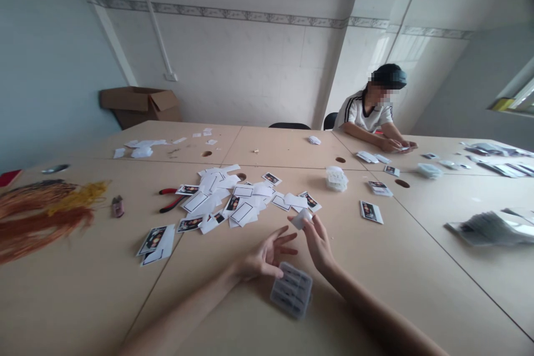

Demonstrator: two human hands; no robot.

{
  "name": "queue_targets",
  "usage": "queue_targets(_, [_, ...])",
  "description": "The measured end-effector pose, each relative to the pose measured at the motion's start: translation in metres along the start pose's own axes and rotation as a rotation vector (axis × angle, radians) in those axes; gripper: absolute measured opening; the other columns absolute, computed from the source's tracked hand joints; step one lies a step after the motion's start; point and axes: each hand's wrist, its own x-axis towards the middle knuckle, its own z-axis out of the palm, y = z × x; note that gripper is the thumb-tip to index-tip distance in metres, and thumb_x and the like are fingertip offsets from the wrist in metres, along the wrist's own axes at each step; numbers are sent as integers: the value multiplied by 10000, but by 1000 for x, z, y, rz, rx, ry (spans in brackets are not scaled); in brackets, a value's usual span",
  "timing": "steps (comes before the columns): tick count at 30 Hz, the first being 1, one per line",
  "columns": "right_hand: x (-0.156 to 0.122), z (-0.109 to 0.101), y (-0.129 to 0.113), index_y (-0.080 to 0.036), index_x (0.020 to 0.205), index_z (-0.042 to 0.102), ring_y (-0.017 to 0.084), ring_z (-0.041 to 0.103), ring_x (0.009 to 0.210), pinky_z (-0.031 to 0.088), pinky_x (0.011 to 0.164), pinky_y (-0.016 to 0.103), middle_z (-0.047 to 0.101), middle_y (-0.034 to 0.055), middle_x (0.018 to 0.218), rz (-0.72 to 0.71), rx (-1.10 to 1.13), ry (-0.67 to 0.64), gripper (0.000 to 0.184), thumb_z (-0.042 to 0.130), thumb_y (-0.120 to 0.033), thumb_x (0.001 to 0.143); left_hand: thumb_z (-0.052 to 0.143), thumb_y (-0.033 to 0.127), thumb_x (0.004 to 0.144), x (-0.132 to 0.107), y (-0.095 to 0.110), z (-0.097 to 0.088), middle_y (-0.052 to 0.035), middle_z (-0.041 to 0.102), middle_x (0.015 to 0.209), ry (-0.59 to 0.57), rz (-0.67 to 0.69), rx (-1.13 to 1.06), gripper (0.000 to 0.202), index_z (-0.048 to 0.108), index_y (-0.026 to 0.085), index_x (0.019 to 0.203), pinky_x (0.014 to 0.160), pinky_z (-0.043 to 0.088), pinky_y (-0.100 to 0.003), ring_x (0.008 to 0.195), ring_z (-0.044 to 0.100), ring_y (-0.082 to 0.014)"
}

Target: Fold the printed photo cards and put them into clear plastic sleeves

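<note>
We find the right hand (317,242) pinching one small, curved, white, paper-like piece (301,219). The left hand (269,256) is spread and grips nothing; its thumb overlaps one translucent, squarish plastic case (292,290), lying near, dark inside; contact we cannot tell. Farther left, we count one heap of white paper cards (243,213) and one pair of red-and-black pliers (172,205).
</note>
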Motion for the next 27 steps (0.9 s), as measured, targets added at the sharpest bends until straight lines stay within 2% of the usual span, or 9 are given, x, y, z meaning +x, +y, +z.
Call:
queue_targets(4, [14,-10,5,-176,857,536,183,572,935,392,865,349,659,42,857,99,186,91,201,449,-298,724,675,34,519,1,-7,-5,-80,485,1164,106,-41,-65,831,310,272,1227,869,363,-375,1059,472,-215])
queue_targets(8, [23,-23,7,-184,780,554,182,582,887,440,772,326,649,34,802,155,185,144,196,439,-313,688,608,7,556,4,-6,-7,-84,533,1123,306,-25,-61,714,372,240,1188,881,370,-378,1046,489,-220])
queue_targets(12, [25,-30,9,-181,760,563,175,581,853,446,732,299,628,33,789,176,161,119,238,420,-363,701,582,42,586,7,-1,-9,-99,594,1045,547,69,-4,608,409,193,1149,875,380,-389,1004,530,-234])
queue_targets(14, [25,-30,9,-185,752,561,172,581,831,444,722,293,617,26,772,183,152,99,246,420,-380,701,572,52,602,9,1,-10,-101,624,987,632,111,29,554,421,172,1121,879,381,-395,994,541,-235])
queue_targets(22, [29,-30,9,-200,720,530,143,579,719,440,648,267,593,0,714,187,168,164,170,483,-357,677,563,56,598,11,-4,-15,-96,581,1025,772,254,196,375,509,146,959,910,374,-356,1022,515,-213])
queue_targets(27, [29,-32,12,-201,737,538,120,572,702,430,635,240,598,-6,727,190,169,217,169,512,-361,690,539,78,626,10,-2,-18,-96,575,1034,819,246,249,317,526,146,936,926,354,-372,1036,503,-219])
